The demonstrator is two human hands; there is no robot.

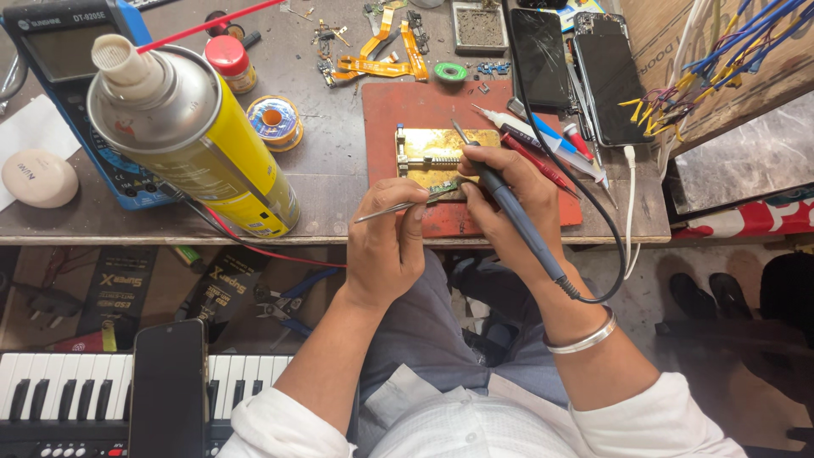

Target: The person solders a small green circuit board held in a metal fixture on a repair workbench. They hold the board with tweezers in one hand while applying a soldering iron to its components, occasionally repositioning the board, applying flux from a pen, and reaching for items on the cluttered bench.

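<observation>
A small green circuit board [443, 187] lies at the near edge of a brass-coloured holder [441, 151] on a red mat [398, 110] near the front edge of the surface [339, 182], the focus of both hands. The left hand [386, 242] has its grip closed on metal tweezers [398, 206], whose tips meet the board. The right hand [513, 199] has its grip closed around a blue-handled soldering iron [509, 208], tip down on the holder just above the board, its black cable [585, 203] looping back over the wrist, which wears a silver bangle [585, 339].

A yellow spray can [199, 144] with a metal shoulder, white nozzle and thin red straw stands large toward the front left of the surface, a dark printed label on its yellow side. Behind it sit a blue-cased meter [68, 51] at the back left corner, a red-capped jar [231, 61] and a spool of solder wire [275, 121] with a blue label. A white oval case [38, 178] lies at the left edge. Orange flex cables [381, 55] and a green tape roll [450, 72] lie along the back, two dark phones [577, 68] toward the back right. Below the surface, black flat packets [114, 293] with yellow lettering lean beside a keyboard [68, 390] carrying another phone [168, 386].
</observation>
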